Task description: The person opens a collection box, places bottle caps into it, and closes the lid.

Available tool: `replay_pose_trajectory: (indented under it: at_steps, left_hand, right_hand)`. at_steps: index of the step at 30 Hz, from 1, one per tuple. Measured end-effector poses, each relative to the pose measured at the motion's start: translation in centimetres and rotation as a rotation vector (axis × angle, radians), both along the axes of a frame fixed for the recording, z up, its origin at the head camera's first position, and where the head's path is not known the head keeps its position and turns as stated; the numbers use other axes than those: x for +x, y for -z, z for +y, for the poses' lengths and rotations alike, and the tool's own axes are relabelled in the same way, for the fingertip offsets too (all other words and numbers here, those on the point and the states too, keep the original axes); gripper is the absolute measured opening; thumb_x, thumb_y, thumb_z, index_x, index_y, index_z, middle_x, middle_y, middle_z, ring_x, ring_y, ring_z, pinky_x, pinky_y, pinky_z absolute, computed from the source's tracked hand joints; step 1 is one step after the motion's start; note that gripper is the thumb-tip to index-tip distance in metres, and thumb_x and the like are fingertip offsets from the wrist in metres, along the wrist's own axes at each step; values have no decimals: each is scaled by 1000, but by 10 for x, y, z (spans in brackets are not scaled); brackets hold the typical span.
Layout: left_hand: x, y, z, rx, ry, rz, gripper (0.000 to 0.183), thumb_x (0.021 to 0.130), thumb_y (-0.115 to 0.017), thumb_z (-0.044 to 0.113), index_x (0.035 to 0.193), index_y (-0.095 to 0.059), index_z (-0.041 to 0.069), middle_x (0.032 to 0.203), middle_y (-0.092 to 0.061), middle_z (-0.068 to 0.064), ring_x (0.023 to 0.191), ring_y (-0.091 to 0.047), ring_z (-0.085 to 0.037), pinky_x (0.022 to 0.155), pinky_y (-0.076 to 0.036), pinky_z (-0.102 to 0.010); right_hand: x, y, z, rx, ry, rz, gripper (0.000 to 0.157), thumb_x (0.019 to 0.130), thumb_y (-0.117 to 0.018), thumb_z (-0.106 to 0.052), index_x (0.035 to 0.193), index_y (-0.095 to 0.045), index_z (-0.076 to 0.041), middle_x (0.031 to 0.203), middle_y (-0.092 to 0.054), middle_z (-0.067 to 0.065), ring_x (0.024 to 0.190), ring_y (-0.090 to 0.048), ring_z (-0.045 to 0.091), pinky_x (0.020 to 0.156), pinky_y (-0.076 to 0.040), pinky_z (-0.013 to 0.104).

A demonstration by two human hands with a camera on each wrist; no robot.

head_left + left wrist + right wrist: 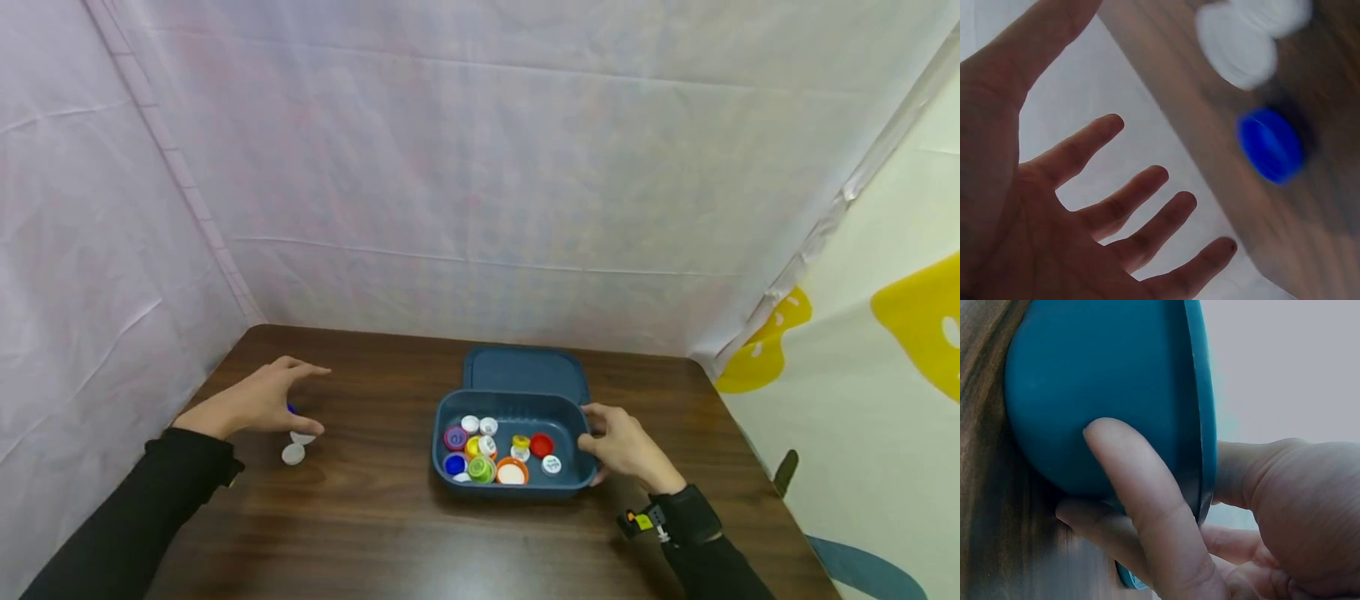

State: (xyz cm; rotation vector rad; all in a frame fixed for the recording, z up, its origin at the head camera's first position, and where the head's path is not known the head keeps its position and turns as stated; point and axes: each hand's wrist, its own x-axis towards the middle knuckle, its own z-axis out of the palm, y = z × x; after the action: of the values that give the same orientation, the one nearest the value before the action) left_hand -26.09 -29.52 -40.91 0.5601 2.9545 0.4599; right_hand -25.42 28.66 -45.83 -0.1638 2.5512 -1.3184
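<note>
My left hand (258, 402) hovers over the left side of the table with fingers spread and nothing in them. Below it lie a blue bottle cap (1270, 145) and two white caps (1238, 49), a little blurred in the left wrist view. With my right hand (630, 446) I grip the right end of a dark blue plastic box (517, 490), thumb over the rim and fingers against the outer wall (1097, 369). Inside the box are several caps, among them a red cap (542, 445), a green cap (481, 469) and a purple cap (455, 437).
Behind the box lies its flat blue lid (525, 372). All of this stands on a brown wooden table (360, 533). White cloth walls (465, 192) rise at the back and left, and a patterned one (847, 417) at the right.
</note>
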Motion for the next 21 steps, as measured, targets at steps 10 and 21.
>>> replay_pose_trajectory:
  at_steps: [10, 21]
  left_hand:
    - [0, 9, -39, -38, -22, -38, 95, 88, -104, 40, 163, -62, 0, 144, -66, -41, 129, -68, -62, 100, -63, -73]
    - [-7, 17, -45, -8, 46, -49, 58, 86, -105, 18, 138, -81, 6, 118, -76, -19, 102, -72, -31, 87, -63, -47]
  right_hand:
    - [0, -1, 0, 8, 0, -2, 68, 105, -74, -4, 167, -51, 9, 143, -76, 36, 62, -78, 25, 60, -71, 46]
    - [0, 1, 0, -8, -1, 8, 67, 103, -74, -3, 166, -53, 9, 145, -75, 36, 64, -79, 26, 59, -70, 47]
